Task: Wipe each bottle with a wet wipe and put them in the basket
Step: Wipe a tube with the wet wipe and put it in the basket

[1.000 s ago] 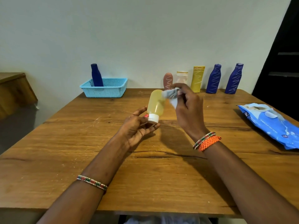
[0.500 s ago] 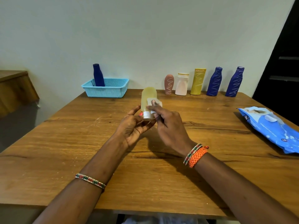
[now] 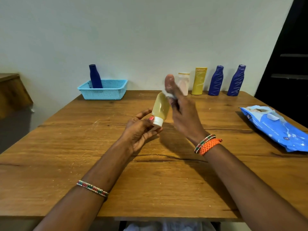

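At the far left of the frame a brown wooden cabinet top (image 3: 8, 77) pokes in against the wall. Right of it, at the back of the wooden table (image 3: 66, 155), sits the light blue perforated plastic basket (image 3: 103, 92), with a dark blue plastic bottle (image 3: 95, 76) standing upright in its left end. Near the middle of the frame my left hand (image 3: 140, 130) grips the pale yellow translucent squeeze bottle (image 3: 160, 107) by its white screw cap (image 3: 157, 121), thumb and fingers curled round the cap. The bottle is held above the table, cap down toward me, its long axis tilted up and slightly right, away from me; I can read no label on it. My right hand (image 3: 181, 110) pinches a small crumpled white wet wipe (image 3: 167, 93) against the bottle's upper end, though blur hides how each finger lies. Behind my right hand, along the wall, stand a brownish rounded bottle (image 3: 169, 80), a pale pink bottle with a yellow-rimmed cap (image 3: 184, 82), a yellow flat plastic bottle (image 3: 199, 80) and two dark blue ridged bottles (image 3: 216, 80) (image 3: 236, 80), all upright, no writing legible. At the right edge lies a blue plastic wet-wipe pack (image 3: 275, 127), its print too small to read.
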